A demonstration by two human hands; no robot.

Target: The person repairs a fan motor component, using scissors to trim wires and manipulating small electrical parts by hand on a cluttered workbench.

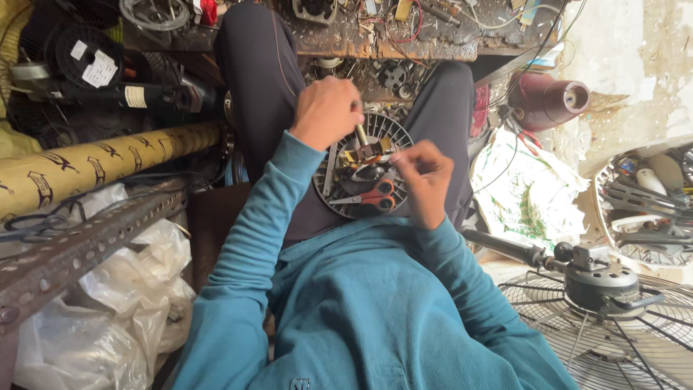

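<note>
A round slotted fan motor housing (pixel 395 130) rests on my lap between my knees. In it lie a copper-wound stator (pixel 367 152), orange-handled scissors (pixel 375 195) and a thin metal tool (pixel 329 173). My left hand (pixel 326 112) is closed around a small stick-like tool (pixel 360 133) whose tip points down at the stator. My right hand (pixel 424 177) hovers over the housing's right side with thumb and fingers pinched together, apparently on a fine wire that is too thin to make out.
A cluttered wooden workbench (pixel 404 36) lies ahead. Left are a patterned cardboard roll (pixel 94 162), a perforated metal angle bar (pixel 79 245) and plastic bags (pixel 108 318). Right are a fan grille with motor (pixel 599 278), a maroon cone spool (pixel 548 100) and a tool tray (pixel 650 195).
</note>
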